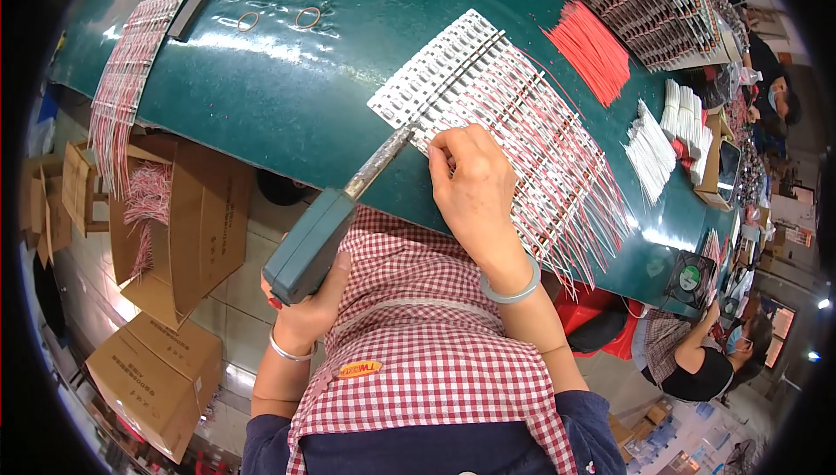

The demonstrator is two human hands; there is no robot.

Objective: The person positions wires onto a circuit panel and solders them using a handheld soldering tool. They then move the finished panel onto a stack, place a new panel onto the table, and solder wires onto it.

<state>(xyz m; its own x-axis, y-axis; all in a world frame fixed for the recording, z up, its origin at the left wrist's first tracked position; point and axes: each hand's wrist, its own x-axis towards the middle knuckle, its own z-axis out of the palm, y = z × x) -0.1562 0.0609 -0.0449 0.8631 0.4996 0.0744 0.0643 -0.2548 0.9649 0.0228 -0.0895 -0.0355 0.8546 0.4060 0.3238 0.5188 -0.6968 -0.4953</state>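
My left hand [315,303] is closed around the grey-green body of a soldering gun [306,244]. Its metal barrel points up and right, with the tip at the near edge of a white circuit board panel [448,57]. Many thin red and white wires [575,183] run from rows on the panel and fan out to the right. Over the panel's near edge is my right hand [477,192], thumb and fingers pinched close beside the tip. Whatever lies between those fingertips is hidden.
On the green table [261,92] lie rubber bands [306,18], red wires [592,53] and white wire bundles [649,153]. Panels [640,5] are stacked at far right; another wired panel [144,57] overhangs the left edge. Cardboard boxes [161,370] stand below. A co-worker [705,353] sits at right.
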